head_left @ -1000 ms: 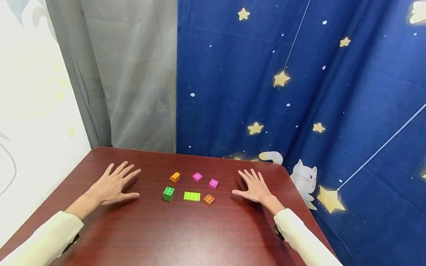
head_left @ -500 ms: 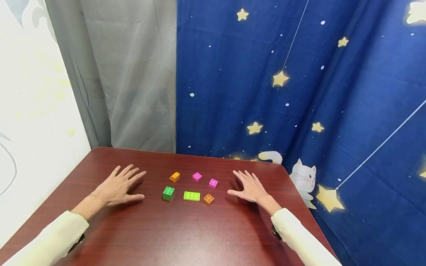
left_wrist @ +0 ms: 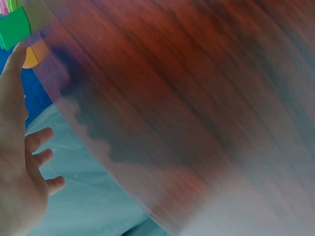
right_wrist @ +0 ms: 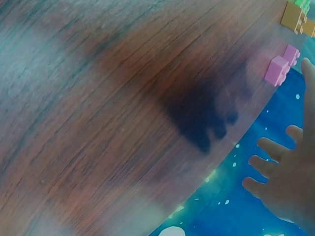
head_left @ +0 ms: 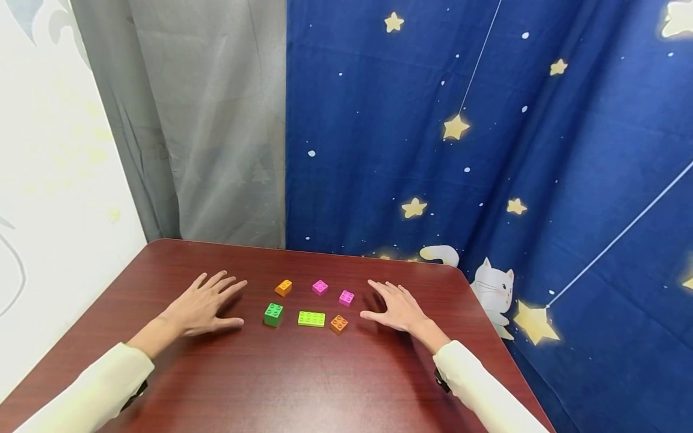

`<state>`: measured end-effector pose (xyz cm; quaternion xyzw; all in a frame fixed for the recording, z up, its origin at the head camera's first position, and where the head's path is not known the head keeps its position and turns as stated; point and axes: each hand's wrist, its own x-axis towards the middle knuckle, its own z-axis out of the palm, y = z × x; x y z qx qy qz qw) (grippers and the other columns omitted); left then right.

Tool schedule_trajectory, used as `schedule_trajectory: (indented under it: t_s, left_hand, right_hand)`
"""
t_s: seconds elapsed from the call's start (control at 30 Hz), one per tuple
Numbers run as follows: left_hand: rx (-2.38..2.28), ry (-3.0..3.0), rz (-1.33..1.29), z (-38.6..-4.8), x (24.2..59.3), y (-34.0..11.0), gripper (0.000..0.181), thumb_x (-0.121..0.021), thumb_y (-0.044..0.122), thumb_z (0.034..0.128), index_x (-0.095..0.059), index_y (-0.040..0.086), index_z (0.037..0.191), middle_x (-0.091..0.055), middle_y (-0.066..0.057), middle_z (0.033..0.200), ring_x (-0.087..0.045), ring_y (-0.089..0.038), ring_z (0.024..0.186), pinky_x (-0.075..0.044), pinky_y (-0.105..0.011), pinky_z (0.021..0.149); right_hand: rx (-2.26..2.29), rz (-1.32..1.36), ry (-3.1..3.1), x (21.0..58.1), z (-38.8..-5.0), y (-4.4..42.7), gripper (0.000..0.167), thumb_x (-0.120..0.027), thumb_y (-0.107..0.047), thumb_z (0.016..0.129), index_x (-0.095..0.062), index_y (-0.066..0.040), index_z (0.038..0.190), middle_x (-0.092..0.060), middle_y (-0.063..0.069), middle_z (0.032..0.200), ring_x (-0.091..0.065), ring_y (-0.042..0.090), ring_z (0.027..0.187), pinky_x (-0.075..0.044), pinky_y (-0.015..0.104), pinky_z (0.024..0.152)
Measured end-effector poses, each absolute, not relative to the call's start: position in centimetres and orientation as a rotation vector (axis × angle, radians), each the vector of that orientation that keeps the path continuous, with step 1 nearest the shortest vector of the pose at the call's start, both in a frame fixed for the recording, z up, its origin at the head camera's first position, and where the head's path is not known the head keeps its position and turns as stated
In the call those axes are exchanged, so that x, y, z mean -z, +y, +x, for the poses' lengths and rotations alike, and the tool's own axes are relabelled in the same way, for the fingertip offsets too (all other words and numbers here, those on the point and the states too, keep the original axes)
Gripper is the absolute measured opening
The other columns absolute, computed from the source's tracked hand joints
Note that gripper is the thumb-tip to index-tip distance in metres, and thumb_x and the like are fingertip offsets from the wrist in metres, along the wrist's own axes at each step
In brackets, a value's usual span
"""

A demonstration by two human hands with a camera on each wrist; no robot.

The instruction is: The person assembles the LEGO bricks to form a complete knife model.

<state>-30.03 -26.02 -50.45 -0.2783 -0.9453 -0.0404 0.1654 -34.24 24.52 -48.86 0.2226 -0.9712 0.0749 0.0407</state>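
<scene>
Several toy bricks lie apart on the table: a green one (head_left: 273, 314), a yellow-orange one (head_left: 284, 288), a lime one (head_left: 311, 319), a brown-orange one (head_left: 338, 324) and two pink ones (head_left: 320, 287) (head_left: 346, 297). To their left my left hand (head_left: 201, 308) hovers palm down, fingers spread, holding nothing; the green brick is nearest. My right hand (head_left: 397, 310), also spread and holding nothing, hangs to the right, nearest a pink brick. In the left wrist view the left hand (left_wrist: 19, 162) shows beside the green brick (left_wrist: 15, 28). The right wrist view shows the right hand (right_wrist: 290, 172) below the pink bricks (right_wrist: 277, 71).
The dark red table (head_left: 303, 385) has rounded far corners. Behind it hang a grey curtain (head_left: 227, 120) and a blue curtain (head_left: 368, 150) with stars and a white cat, and a white patterned surface (head_left: 49, 180) stands at the left.
Both hands have moved inward toward the bricks, the left one rightward and the right one leftward. The bricks have stayed where they were.
</scene>
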Motion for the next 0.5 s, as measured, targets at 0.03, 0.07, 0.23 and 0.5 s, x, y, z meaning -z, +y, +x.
schedule_trajectory:
  t_s: [0.03, 0.07, 0.23, 0.5]
  left_hand:
    - [0.116, -2.7, -0.793, -30.1, 50.5, -25.9, 0.089, -0.066, 0.074, 0.087, -0.053, 0.015, 0.152, -0.059, -0.019, 0.144, -0.044, -0.044, 0.141, -0.03, -0.07, 0.111]
    - [0.119, -2.705, -0.794, -30.1, 50.5, -25.8, 0.089, -0.066, 0.074, 0.0872, -0.053, 0.015, 0.152, -0.058, -0.018, 0.145, -0.044, -0.044, 0.141, -0.029, -0.07, 0.111]
    - [0.13, -2.705, -0.807, -30.2, 50.5, -25.2, 0.088, -0.069, 0.072, 0.0864, -0.053, 0.015, 0.152, -0.059, -0.018, 0.144, -0.044, -0.043, 0.141, -0.031, -0.069, 0.111]
    - [0.184, -2.723, -0.827, -30.3, 50.5, -24.3, 0.088, -0.072, 0.069, 0.0858, -0.053, 0.015, 0.152, -0.059, -0.016, 0.145, -0.045, -0.042, 0.14, -0.032, -0.068, 0.111]
  right_hand:
    - [-0.224, 0.69, -2.972, 48.9, -34.2, 24.4, 0.096, -0.058, -0.082, 0.085, -0.041, -0.025, 0.16, -0.048, 0.006, 0.159, -0.04, 0.036, 0.149, -0.025, 0.058, 0.121]
    - [-0.23, 0.702, -2.962, 49.0, -34.2, 24.3, 0.096, -0.059, -0.082, 0.085, -0.043, -0.024, 0.16, -0.05, 0.007, 0.158, -0.041, 0.036, 0.148, -0.026, 0.058, 0.12]
    - [-0.27, 0.737, -2.951, 49.0, -33.9, 23.5, 0.093, -0.061, -0.079, 0.086, -0.045, -0.023, 0.158, -0.053, 0.011, 0.155, -0.045, 0.038, 0.144, -0.029, 0.061, 0.118]
    - [-0.215, 0.766, -2.941, 49.2, -34.0, 22.0, 0.093, -0.058, -0.083, 0.085, -0.042, -0.03, 0.16, -0.059, 0.008, 0.148, -0.054, 0.028, 0.137, -0.038, 0.052, 0.115]
